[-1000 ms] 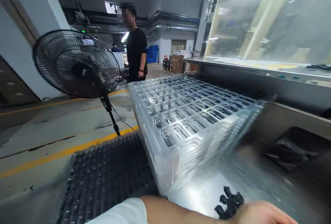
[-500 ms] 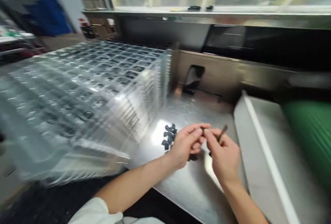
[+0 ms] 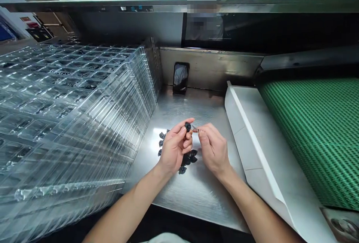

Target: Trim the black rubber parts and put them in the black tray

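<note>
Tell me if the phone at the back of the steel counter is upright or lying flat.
Upright: the phone stands on its short end on the steel counter, propped against the steel back panel.

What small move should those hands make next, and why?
Probably the right hand should ease its thin pick into the small black part pinched by the left hand: the pick's tip sits right beside it, and similar parts lie on the steel counter.

A stainless steel bench [image 3: 193, 205] carries loose small black moulded parts [image 3: 187, 160] mid-surface. A stack of clear plastic trays [image 3: 84, 123] stands along its left edge, and a smartphone [image 3: 180, 78] leans upright against the steel back panel [image 3: 215, 67].
</note>
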{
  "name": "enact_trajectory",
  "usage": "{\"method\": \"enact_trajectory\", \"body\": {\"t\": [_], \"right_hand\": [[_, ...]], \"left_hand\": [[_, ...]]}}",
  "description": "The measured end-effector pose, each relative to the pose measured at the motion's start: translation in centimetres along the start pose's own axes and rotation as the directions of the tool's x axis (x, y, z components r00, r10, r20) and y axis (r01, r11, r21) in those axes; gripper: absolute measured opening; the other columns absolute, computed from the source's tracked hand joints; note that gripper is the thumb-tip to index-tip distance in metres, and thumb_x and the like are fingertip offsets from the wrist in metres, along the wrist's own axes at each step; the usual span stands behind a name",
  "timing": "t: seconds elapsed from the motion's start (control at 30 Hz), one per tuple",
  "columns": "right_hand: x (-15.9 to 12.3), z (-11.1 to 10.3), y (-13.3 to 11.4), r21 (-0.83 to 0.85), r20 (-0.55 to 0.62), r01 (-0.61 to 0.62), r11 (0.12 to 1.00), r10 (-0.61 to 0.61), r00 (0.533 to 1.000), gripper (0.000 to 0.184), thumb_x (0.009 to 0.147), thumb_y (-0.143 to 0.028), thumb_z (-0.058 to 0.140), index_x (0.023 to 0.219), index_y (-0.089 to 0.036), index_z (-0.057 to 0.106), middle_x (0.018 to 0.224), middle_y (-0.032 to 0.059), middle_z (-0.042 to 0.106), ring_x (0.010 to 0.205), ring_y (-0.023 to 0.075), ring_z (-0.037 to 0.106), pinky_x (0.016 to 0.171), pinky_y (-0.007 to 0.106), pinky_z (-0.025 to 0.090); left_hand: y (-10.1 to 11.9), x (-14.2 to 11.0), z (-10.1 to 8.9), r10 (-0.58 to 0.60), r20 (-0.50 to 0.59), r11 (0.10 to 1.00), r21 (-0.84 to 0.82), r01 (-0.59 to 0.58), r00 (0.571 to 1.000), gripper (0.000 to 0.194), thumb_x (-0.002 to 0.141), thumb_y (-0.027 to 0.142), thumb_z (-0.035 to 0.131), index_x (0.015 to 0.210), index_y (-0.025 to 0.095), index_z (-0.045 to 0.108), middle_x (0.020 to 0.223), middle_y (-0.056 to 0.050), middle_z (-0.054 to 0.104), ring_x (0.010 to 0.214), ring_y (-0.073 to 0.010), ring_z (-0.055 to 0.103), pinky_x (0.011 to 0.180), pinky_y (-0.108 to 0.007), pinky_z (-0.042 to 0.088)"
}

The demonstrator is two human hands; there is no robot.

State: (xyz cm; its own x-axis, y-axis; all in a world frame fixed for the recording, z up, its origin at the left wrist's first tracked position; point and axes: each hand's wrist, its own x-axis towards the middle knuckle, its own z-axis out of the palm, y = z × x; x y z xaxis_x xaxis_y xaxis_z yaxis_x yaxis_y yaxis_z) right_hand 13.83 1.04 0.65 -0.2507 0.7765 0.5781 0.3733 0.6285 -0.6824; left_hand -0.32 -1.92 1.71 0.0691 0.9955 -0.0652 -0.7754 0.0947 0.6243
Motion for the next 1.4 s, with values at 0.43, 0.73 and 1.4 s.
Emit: {"method": "enact_trajectory", "body": {"t": [0.43, 0.73, 1.4], "right_hand": [[0.09, -0.12, -0.20, -0.208, 0.019, 0.095, 0.974, -0.093, 0.995, 0.031, 0.108, -0.035, 0.050, 0.082, -0.021, 0.061, 0.070, 0.0012, 0.061, 0.061, 0.0157, 0.053, 0.062, 0.031, 0.036], [-0.01, -0.14, -0.24, -0.200, 0.004, 0.102, 0.974, -0.104, 0.995, 0.032, 0.108, -0.034, 0.051, 0.081, -0.021, 0.060, 0.068, 0.0000, 0.059, 0.059, 0.0146, 0.051, 0.061, 0.031, 0.034], [0.14, -0.35, -0.39, 0.011, -0.034, 0.000, 1.000, 0.001, 0.999, 0.027, 0.106, -0.037, 0.054, 0.088, -0.022, 0.065, 0.073, 0.0008, 0.060, 0.065, 0.0158, 0.054, 0.063, 0.030, 0.041]], "left_hand": [[0.16, -0.38, 0.16, 0.022, -0.030, 0.998, 0.063, -0.020, 0.999, 0.041, 0.088, 0.034, 0.077, 0.124, 0.016, 0.072, 0.073, 0.001, 0.050, 0.056, -0.0048, 0.036, 0.045, -0.014, 0.027], [0.21, -0.48, 0.09, 0.023, -0.005, 0.999, 0.046, -0.023, 1.000, 0.037, 0.091, 0.033, 0.075, 0.124, 0.015, 0.072, 0.073, 0.002, 0.047, 0.056, -0.0045, 0.034, 0.046, -0.014, 0.027], [0.19, -0.58, 0.04, -0.035, -0.004, 0.999, 0.033, 0.035, 0.999, 0.040, 0.089, 0.032, 0.075, 0.124, 0.014, 0.072, 0.074, 0.002, 0.045, 0.055, -0.0045, 0.035, 0.045, -0.014, 0.027]]}}
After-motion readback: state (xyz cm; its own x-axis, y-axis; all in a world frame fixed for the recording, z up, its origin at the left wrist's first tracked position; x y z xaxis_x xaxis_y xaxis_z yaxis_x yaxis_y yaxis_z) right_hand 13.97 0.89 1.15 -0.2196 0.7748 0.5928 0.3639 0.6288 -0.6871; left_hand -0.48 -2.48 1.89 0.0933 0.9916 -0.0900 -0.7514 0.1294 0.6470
